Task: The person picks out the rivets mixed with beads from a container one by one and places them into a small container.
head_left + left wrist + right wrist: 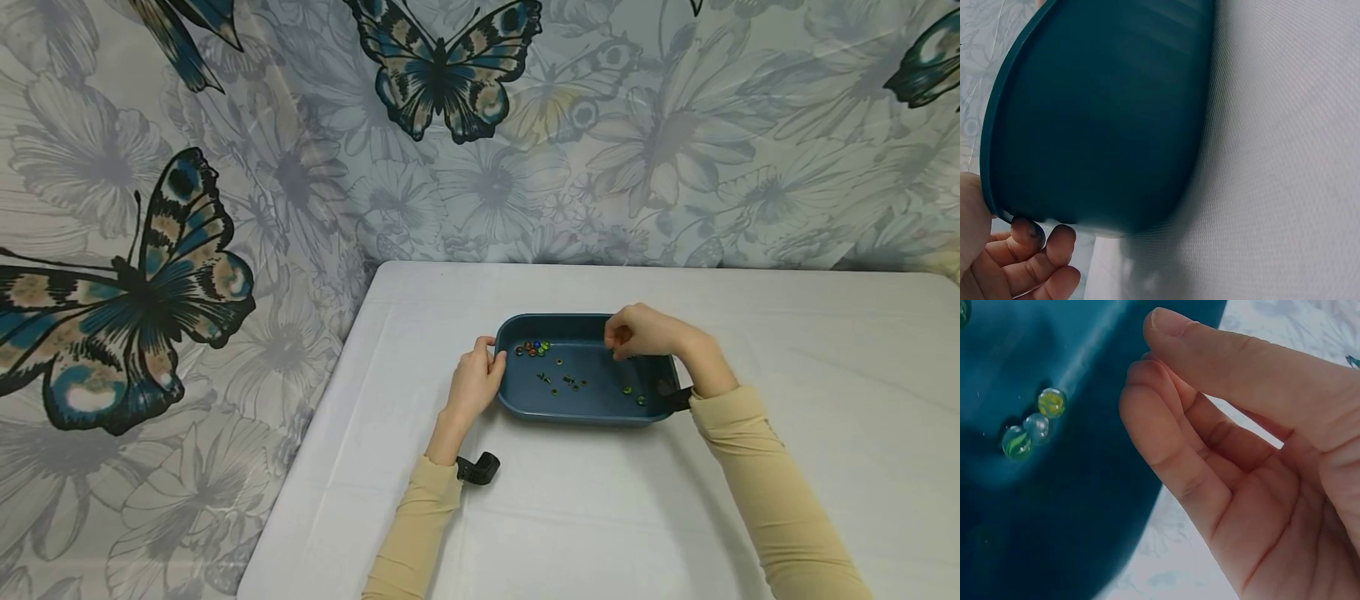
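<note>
A dark blue tray (577, 411) lies on the table, its left end gripped by the left hand (474, 379). In the left wrist view, that hand (1025, 262) has its thumb side and fingertips at the tray's rim (988, 131). The right hand (647, 332) hovers over the tray's right part, fingers curled. Seen from the right wrist, the right hand (1241, 431) has thumb and fingers close together; no object shows between them. Glass marbles (532, 348) cluster at the tray's upper left, green ones (627, 390) lie lower right, and several small brass-coloured pieces (570, 381) lie mid-tray.
A white cloth covers the table (600, 517). Behind it and to the left hangs a backdrop (495, 200) with flowers and butterflies. A black wrist camera (480, 468) sits by the left wrist. The tray's walls surround the small items.
</note>
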`<state>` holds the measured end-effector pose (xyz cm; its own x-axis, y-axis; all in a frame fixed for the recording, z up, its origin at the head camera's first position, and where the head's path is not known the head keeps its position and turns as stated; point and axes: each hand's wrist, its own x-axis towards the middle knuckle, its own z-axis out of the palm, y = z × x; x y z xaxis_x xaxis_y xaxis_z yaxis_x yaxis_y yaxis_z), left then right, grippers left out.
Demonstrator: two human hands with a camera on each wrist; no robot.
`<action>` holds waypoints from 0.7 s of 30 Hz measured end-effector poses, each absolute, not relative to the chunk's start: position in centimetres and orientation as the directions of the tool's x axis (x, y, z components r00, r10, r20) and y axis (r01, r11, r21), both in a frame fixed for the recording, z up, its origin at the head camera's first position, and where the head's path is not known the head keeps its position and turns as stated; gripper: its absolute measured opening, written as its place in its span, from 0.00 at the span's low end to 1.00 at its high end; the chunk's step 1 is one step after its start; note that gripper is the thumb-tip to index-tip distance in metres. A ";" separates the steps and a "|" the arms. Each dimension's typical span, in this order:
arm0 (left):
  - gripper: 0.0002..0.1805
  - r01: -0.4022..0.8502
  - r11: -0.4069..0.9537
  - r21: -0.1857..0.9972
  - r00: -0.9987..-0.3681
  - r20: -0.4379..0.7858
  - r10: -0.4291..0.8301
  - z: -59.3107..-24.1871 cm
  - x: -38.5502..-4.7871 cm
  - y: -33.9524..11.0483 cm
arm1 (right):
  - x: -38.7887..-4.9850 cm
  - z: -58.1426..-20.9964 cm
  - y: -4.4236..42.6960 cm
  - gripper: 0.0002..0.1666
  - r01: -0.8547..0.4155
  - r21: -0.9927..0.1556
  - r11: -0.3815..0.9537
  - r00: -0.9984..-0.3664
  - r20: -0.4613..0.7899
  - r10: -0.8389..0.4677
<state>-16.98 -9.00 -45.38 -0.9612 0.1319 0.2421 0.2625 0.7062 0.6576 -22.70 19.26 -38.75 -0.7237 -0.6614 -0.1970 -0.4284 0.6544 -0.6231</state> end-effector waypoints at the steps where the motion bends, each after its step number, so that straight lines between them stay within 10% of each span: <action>1: 0.16 0.263 0.706 0.657 -0.961 0.243 0.132 -45.4 -17.0 -9.0 | -22.7 -38.8 19.2 0.07 -0.430 -0.625 0.652 -0.722 -0.196 -0.664; 21: 0.16 0.268 0.697 0.665 -0.960 0.249 0.131 -45.2 -16.9 -9.0 | -22.9 -39.6 18.0 0.06 -0.452 -0.632 0.629 -0.688 -0.202 -0.697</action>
<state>-16.90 -8.98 -45.23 -0.9595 0.1315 0.2490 0.2680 0.6975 0.6646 -22.89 18.03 -39.56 -0.6882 -0.6968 -0.2020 -0.4517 0.6294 -0.6323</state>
